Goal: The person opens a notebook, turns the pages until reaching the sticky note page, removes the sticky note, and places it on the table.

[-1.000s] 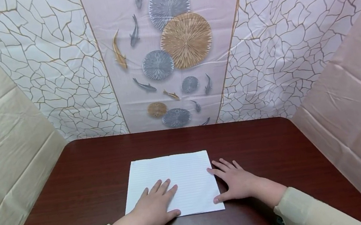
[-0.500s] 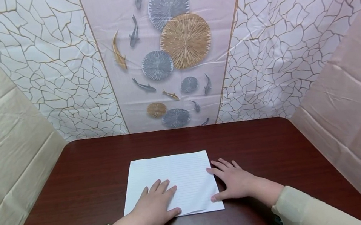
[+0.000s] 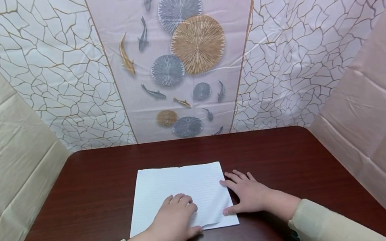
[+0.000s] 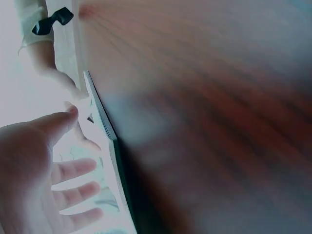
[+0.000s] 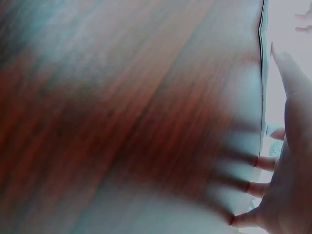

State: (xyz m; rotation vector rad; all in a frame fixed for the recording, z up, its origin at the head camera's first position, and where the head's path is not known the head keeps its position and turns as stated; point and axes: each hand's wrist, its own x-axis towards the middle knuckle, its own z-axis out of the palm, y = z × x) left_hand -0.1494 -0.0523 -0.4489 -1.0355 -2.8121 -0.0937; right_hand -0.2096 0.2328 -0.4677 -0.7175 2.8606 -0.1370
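An open lined notebook (image 3: pixel 161 181) lies on the table with its white pages up. Over its lower middle is my left hand (image 3: pixel 173 222), palm down, fingers loosely bent in the head view. From the side, the left wrist view shows this hand (image 4: pixel 29 175) with its fingers apart, beside the notebook's edge. My right hand (image 3: pixel 250 194) spreads at the notebook's right edge, thumb and forefinger on the page margin. The top sheet's lower right corner is lifted and bulges beside that thumb. In the right wrist view, the other fingertips (image 5: pixel 257 162) reach down to the tabletop.
The dark red wooden table (image 3: pixel 94 178) has rounded far corners. A patterned curtain (image 3: pixel 76 70) stands along its back, and beige cloth walls (image 3: pixel 6 173) close in both sides. A dark band (image 4: pixel 52 21) sits at the right sleeve.
My left hand has shifted a little right, its fingers going from flat and spread to bent. The right thumb has slid slightly inward, and the page's lower right corner has risen into a curl.
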